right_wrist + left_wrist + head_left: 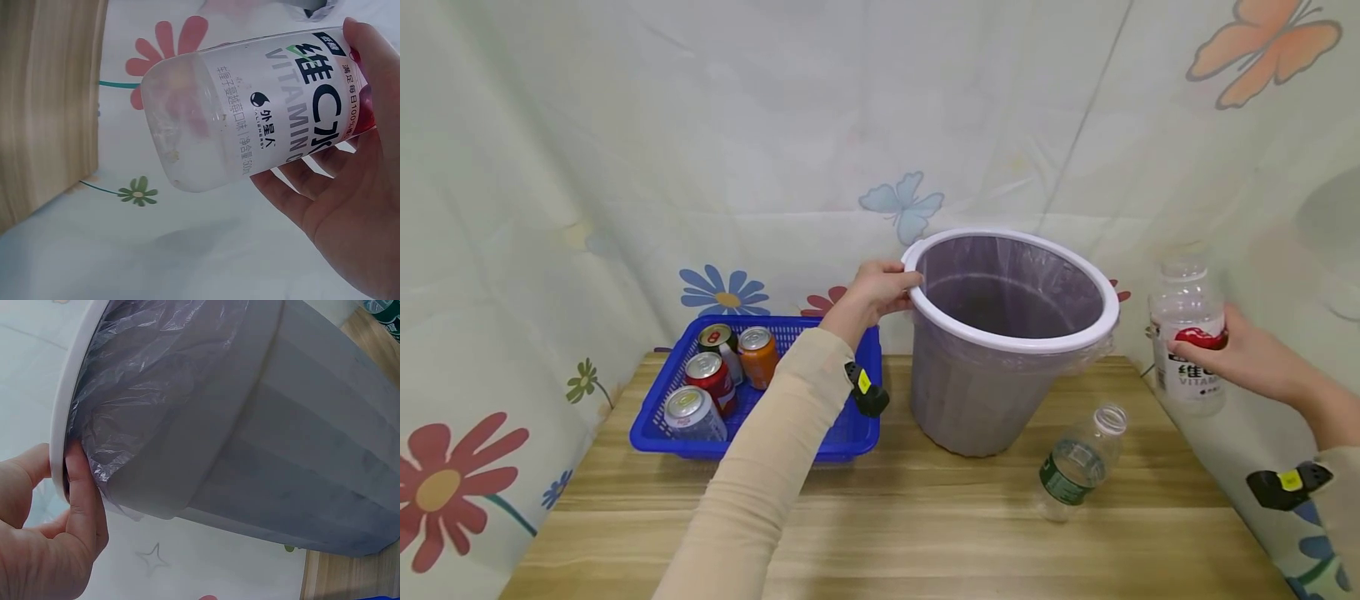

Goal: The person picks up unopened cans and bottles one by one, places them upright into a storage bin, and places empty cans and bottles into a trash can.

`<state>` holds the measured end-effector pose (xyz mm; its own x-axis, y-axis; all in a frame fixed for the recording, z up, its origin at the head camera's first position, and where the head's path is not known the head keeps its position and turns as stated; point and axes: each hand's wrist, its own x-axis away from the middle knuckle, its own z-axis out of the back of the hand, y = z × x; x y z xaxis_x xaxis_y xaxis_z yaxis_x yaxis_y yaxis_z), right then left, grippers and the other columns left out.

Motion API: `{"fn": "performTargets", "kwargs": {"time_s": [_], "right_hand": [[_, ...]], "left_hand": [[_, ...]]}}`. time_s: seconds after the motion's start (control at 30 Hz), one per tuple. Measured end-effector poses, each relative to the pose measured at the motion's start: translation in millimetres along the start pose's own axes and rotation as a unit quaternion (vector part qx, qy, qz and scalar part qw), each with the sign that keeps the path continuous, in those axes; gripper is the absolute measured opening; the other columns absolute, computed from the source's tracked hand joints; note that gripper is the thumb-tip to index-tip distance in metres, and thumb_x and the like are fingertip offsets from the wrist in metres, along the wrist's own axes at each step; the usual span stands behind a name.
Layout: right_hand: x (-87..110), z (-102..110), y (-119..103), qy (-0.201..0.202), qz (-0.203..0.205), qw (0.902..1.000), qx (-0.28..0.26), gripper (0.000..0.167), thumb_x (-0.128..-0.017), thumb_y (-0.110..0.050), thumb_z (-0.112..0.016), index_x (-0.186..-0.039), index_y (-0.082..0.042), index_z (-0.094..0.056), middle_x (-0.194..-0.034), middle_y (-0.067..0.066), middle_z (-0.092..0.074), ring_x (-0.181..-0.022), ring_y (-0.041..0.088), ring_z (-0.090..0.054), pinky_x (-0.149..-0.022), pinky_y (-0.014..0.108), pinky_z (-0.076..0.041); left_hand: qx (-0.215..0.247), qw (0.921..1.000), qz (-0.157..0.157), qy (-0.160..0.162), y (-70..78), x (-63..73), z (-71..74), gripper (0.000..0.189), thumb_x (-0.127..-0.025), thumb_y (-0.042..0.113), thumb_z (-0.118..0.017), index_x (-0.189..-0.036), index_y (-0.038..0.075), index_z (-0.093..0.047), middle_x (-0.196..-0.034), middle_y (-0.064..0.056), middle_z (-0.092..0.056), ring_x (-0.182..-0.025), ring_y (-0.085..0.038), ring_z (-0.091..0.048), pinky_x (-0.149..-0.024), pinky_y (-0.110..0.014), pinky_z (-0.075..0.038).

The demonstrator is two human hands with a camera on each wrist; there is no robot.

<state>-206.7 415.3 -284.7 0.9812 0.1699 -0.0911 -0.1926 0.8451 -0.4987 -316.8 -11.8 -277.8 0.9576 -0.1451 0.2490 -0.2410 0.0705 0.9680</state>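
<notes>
A grey trash can with a white rim and a clear plastic liner stands tilted on the table. My left hand pinches its rim at the left, thumb outside and fingers tucked under the edge in the left wrist view. Off the table's right side, my right hand holds a clear plastic bottle with a white, red-marked label upright in the air. Another clear bottle, with a green label, is on the table in front of the can, leaning to the right.
At the left sits a blue plastic basket with several drink cans, among them an orange can and a red can. Behind the wooden table hangs a white curtain printed with flowers and butterflies.
</notes>
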Motion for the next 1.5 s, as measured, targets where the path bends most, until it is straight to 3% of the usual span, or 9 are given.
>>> {"fn": "performTargets", "kwargs": {"time_s": [0.1,0.23,0.43,0.53,0.63,0.87,1.07,1.17,1.5], "right_hand": [[-4.0,6,-3,0.005,0.01,0.9999,0.005,0.068,-0.088,-0.022,-0.062,-0.136,0.0,-0.02,-0.122,0.025,-0.043,-0.089,-0.003,-0.048,-0.07,0.043,-0.052],[-7.9,14,-9,0.008,0.018,0.9997,0.011,0.07,-0.087,-0.022,-0.062,-0.137,-0.001,-0.018,-0.123,0.025,-0.041,-0.083,-0.018,-0.036,-0.071,0.048,-0.051],[-14.6,24,-20,0.008,0.023,0.9996,0.017,0.065,-0.088,-0.021,-0.062,-0.135,0.0,-0.022,-0.121,0.024,-0.044,-0.082,-0.014,-0.041,-0.07,0.051,-0.051],[-17.5,28,-26,-0.001,0.018,0.9997,0.018,0.066,-0.088,-0.021,-0.06,-0.136,0.001,-0.02,-0.122,0.026,-0.041,-0.094,0.012,-0.053,-0.071,0.058,-0.049],[-20.6,32,-30,-0.007,0.017,0.9997,0.018,0.066,-0.089,-0.021,-0.059,-0.136,0.002,-0.019,-0.122,0.027,-0.04,-0.1,0.037,-0.049,-0.073,0.065,-0.045],[-28.6,39,-38,0.001,0.023,0.9994,0.025,0.053,-0.088,-0.019,-0.062,-0.129,-0.001,-0.032,-0.111,0.016,-0.05,-0.077,-0.006,-0.05,-0.068,0.042,-0.052],[-33.2,43,-46,-0.006,0.022,0.9994,0.027,0.056,-0.088,-0.019,-0.061,-0.13,0.0,-0.03,-0.114,0.021,-0.049,-0.082,0.004,-0.054,-0.072,0.06,-0.048],[-35.8,45,-49,-0.007,0.021,0.9993,0.029,0.057,-0.088,-0.019,-0.061,-0.13,0.0,-0.029,-0.114,0.022,-0.049,-0.083,0.009,-0.055,-0.072,0.061,-0.048],[-45.2,54,-58,-0.01,0.03,0.9993,0.023,0.045,-0.088,-0.018,-0.061,-0.124,-0.004,-0.04,-0.098,0.0,-0.056,-0.075,-0.001,-0.054,-0.072,0.058,-0.048]], "left_hand": [[0.0,1.0,-0.001,0.002,-0.4,-0.4,-0.5,0.041,-0.084,0.014,-0.065,-0.123,0.004,-0.054,-0.103,-0.012,-0.061,-0.075,-0.017,-0.063,-0.071,-0.027,-0.056],[0.001,1.0,-0.003,0.003,-0.1,-0.8,-0.8,0.041,-0.085,0.014,-0.065,-0.123,0.004,-0.054,-0.102,-0.012,-0.061,-0.075,-0.017,-0.063,-0.07,-0.027,-0.056],[-0.005,1.0,-0.004,0.004,0.3,-1.3,-1.1,0.041,-0.085,0.015,-0.065,-0.123,0.005,-0.054,-0.101,-0.011,-0.061,-0.075,-0.017,-0.062,-0.07,-0.027,-0.056],[-0.003,1.0,-0.004,0.003,0.5,-2.1,-1.5,0.041,-0.085,0.014,-0.065,-0.123,0.005,-0.054,-0.101,-0.011,-0.061,-0.075,-0.017,-0.062,-0.07,-0.027,-0.056],[-0.003,1.0,-0.004,0.003,0.8,-2.2,-1.4,0.043,-0.084,0.014,-0.065,-0.124,0.005,-0.053,-0.102,-0.012,-0.06,-0.075,-0.017,-0.062,-0.071,-0.027,-0.056],[-0.006,1.0,-0.006,0.0,0.4,-1.9,-1.2,0.043,-0.085,0.015,-0.065,-0.124,0.005,-0.053,-0.103,-0.012,-0.06,-0.077,-0.018,-0.063,-0.071,-0.027,-0.056],[-0.003,1.0,-0.007,-0.002,0.5,-1.9,-0.8,0.043,-0.085,0.014,-0.065,-0.124,0.004,-0.053,-0.103,-0.012,-0.06,-0.077,-0.017,-0.063,-0.071,-0.027,-0.056],[-0.001,1.0,-0.008,-0.003,0.7,-1.9,-1.0,0.042,-0.085,0.014,-0.065,-0.125,0.004,-0.053,-0.104,-0.012,-0.06,-0.077,-0.017,-0.063,-0.072,-0.028,-0.056],[-0.001,1.0,-0.005,-0.003,1.5,-1.4,-1.5,0.043,-0.084,0.014,-0.066,-0.124,0.004,-0.053,-0.104,-0.012,-0.06,-0.076,-0.016,-0.063,-0.072,-0.027,-0.055]]}}
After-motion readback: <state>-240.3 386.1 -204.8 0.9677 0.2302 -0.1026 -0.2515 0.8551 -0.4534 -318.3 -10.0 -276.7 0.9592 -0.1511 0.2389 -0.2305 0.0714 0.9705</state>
